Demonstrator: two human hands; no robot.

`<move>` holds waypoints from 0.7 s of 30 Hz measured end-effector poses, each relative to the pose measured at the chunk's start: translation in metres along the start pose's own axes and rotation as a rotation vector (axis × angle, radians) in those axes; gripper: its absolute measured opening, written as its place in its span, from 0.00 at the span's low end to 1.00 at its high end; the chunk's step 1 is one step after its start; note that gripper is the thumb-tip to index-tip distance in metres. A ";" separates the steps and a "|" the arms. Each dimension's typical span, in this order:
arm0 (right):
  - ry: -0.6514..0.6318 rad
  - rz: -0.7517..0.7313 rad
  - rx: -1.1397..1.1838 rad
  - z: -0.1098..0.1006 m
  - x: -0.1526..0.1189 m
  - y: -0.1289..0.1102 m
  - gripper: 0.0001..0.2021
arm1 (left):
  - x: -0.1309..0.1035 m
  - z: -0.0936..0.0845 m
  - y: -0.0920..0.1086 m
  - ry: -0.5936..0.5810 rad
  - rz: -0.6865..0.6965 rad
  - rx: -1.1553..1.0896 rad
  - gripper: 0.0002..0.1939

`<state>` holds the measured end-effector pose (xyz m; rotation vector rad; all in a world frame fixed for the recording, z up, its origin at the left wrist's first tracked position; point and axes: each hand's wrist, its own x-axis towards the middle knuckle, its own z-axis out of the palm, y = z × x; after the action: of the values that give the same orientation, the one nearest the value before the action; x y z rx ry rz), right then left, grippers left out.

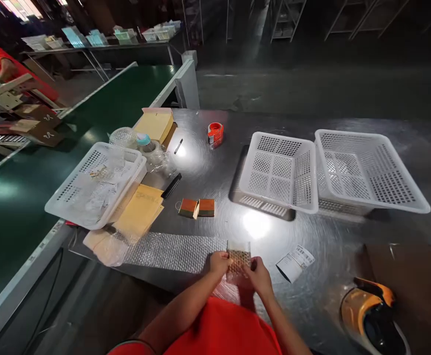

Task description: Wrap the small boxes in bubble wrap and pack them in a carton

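Head view: I see the left hand (219, 264) pinching one side of a small bubble-wrapped packet (239, 257) and the right hand (258, 275) gripping the other, both closed on it at the near side of the bench (224, 170). A strip of bubble wrap (171, 250) stretches leftward from there. A white label (297, 261) lies to the packet's right; beyond, two small brown pieces (206, 207) sit side by side, and two white baskets (270, 172) stand farther right.

Saw the bubble-wrapped packet (239, 257) partly hidden by fingers (254, 264); could not read the white label (293, 265), print too small.
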<state>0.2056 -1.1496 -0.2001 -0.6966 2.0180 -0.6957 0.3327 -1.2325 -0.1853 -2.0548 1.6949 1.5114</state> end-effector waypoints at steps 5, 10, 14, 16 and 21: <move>-0.024 0.034 -0.131 -0.014 0.003 -0.003 0.09 | -0.003 0.004 0.004 0.056 0.066 0.090 0.07; -0.035 0.042 -0.281 0.004 -0.009 -0.036 0.11 | -0.003 -0.022 -0.021 0.020 0.143 0.086 0.05; -0.032 0.042 -0.389 0.033 -0.024 -0.067 0.15 | 0.001 -0.043 -0.036 -0.003 0.180 0.002 0.09; -0.028 0.035 -0.414 0.047 -0.029 -0.078 0.17 | 0.003 -0.049 -0.038 -0.007 0.187 -0.036 0.13; -0.019 -0.008 -0.366 0.071 -0.031 -0.084 0.16 | 0.004 -0.056 -0.036 -0.032 0.244 -0.098 0.13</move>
<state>0.2988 -1.2004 -0.1579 -0.9181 2.1483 -0.3224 0.3950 -1.2549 -0.1769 -1.9130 1.9565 1.7188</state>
